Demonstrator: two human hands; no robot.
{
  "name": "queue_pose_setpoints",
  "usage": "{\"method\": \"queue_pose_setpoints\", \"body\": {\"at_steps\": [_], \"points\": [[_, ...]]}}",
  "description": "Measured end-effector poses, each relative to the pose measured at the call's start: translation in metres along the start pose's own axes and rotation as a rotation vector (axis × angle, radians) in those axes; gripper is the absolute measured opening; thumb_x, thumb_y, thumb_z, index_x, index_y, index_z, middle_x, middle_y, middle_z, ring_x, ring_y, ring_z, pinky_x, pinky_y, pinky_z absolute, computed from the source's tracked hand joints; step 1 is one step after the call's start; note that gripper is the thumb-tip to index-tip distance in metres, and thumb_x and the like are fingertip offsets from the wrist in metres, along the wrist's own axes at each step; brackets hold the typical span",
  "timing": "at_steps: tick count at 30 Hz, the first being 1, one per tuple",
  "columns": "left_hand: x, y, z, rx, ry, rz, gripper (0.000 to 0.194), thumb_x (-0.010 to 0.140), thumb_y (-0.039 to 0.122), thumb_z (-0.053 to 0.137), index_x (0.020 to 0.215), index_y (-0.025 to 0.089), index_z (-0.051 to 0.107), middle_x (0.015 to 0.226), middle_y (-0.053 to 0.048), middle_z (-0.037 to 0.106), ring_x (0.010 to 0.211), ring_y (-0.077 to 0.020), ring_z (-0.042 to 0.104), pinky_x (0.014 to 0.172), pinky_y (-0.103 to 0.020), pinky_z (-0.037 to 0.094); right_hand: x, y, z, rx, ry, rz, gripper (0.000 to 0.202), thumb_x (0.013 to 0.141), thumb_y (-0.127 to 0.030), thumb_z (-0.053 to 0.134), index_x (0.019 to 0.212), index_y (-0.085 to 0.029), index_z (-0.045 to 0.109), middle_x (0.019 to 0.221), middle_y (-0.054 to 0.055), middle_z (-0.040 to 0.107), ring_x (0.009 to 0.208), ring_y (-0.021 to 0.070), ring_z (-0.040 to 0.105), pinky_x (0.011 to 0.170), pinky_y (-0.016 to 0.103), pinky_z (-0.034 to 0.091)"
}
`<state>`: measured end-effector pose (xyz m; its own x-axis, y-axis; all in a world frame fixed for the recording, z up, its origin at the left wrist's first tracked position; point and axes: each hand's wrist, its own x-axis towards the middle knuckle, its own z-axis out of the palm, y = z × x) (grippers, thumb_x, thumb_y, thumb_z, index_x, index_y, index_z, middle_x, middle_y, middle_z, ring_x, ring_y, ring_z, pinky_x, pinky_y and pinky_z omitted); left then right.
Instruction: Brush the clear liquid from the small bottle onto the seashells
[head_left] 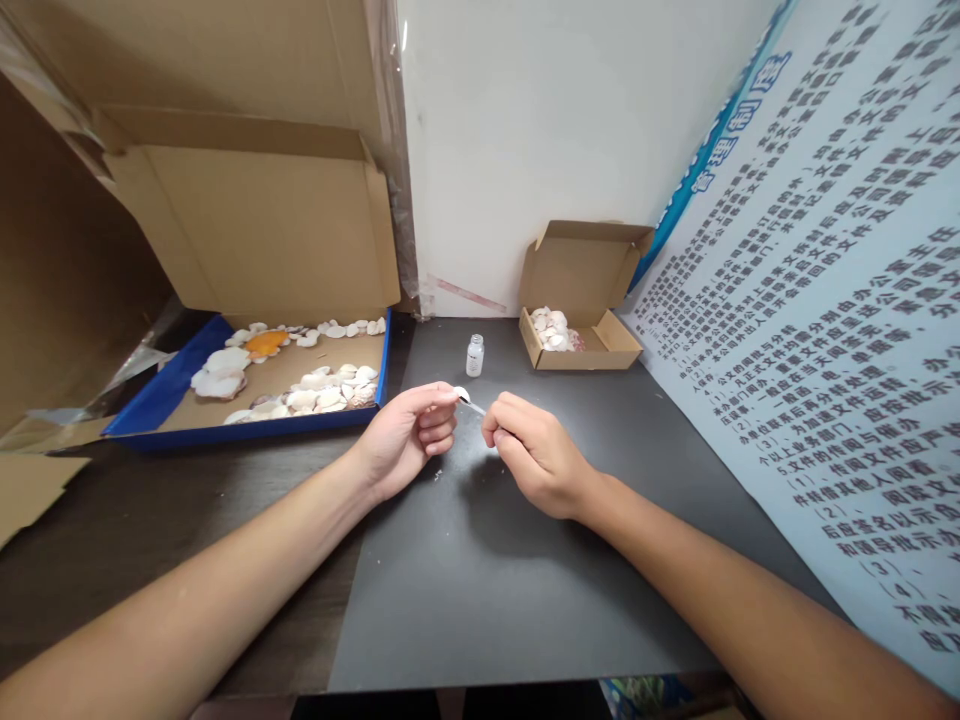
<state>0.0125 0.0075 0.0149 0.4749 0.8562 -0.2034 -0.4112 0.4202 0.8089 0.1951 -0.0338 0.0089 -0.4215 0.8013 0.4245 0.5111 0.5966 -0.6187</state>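
Over the dark grey mat, my left hand (420, 430) pinches a small white seashell (462, 393) between thumb and fingertips. My right hand (540, 452) is closed around a thin pale stick-like tool (474, 407). The tool's narrow tip reaches to the shell's edge; whether the two touch I cannot tell. Just beyond the hands a small clear glass bottle (475, 356) stands upright on the mat, with no cap on it and a printed mark on its side.
At the left, a lidded box with blue sides (247, 433) holds several white shells and an orange one (267, 344). A smaller cardboard box (589, 358) with shells (551, 329) stands at the back right. A printed board (840, 300) leans along the right; tiny white crumbs dot the mat (450, 620).
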Motion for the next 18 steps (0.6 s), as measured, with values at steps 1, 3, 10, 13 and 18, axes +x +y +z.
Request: {"method": "queue_pose_setpoints", "body": {"at_steps": [1, 3, 10, 13, 18], "points": [[-0.0001, 0.0001, 0.0001, 0.001, 0.001, 0.001, 0.036, 0.077, 0.016, 0.066, 0.059, 0.019, 0.035, 0.055, 0.008, 0.020, 0.046, -0.0060, 0.017, 0.040, -0.018, 0.022, 0.0001, 0.0000, -0.0001, -0.006, 0.001, 0.007, 0.018, 0.089, -0.011, 0.037, 0.076, -0.021, 0.046, 0.075, -0.001, 0.047, 0.067, 0.0142, 0.044, 0.065, 0.028, 0.034], [-0.0001, 0.0002, -0.0001, 0.003, 0.002, 0.003, 0.036, 0.077, 0.016, 0.066, 0.058, 0.019, 0.036, 0.055, 0.008, 0.019, 0.046, -0.0061, 0.017, 0.040, -0.018, 0.022, 0.0005, 0.0003, -0.0002, -0.019, 0.004, 0.025, 0.018, 0.088, -0.012, 0.037, 0.075, -0.021, 0.044, 0.074, -0.001, 0.046, 0.066, 0.0142, 0.043, 0.065, 0.028, 0.033], [0.0009, -0.0003, -0.0017, 0.012, 0.007, 0.037, 0.033, 0.078, 0.016, 0.065, 0.059, 0.018, 0.039, 0.056, 0.008, 0.020, 0.046, -0.0065, 0.017, 0.041, -0.018, 0.022, 0.0017, 0.0030, -0.0001, -0.045, 0.008, 0.082, 0.016, 0.088, -0.014, 0.038, 0.074, -0.021, 0.042, 0.072, -0.001, 0.047, 0.065, 0.0144, 0.042, 0.065, 0.029, 0.033], [0.0015, -0.0004, -0.0020, 0.019, 0.022, 0.046, 0.035, 0.077, 0.017, 0.067, 0.058, 0.018, 0.037, 0.055, 0.009, 0.020, 0.046, -0.0063, 0.018, 0.040, -0.018, 0.021, 0.0011, 0.0024, -0.0003, -0.023, 0.041, 0.057, 0.016, 0.088, -0.013, 0.038, 0.074, -0.020, 0.043, 0.073, -0.001, 0.047, 0.065, 0.0141, 0.043, 0.064, 0.028, 0.033], [0.0017, -0.0015, -0.0026, 0.039, 0.021, 0.062, 0.037, 0.077, 0.018, 0.068, 0.059, 0.019, 0.036, 0.054, 0.009, 0.021, 0.046, -0.0065, 0.018, 0.041, -0.019, 0.021, -0.0001, -0.0001, 0.0000, 0.018, 0.048, -0.042, 0.017, 0.088, -0.012, 0.037, 0.075, -0.020, 0.044, 0.074, 0.000, 0.046, 0.066, 0.0140, 0.043, 0.064, 0.028, 0.034]]}}
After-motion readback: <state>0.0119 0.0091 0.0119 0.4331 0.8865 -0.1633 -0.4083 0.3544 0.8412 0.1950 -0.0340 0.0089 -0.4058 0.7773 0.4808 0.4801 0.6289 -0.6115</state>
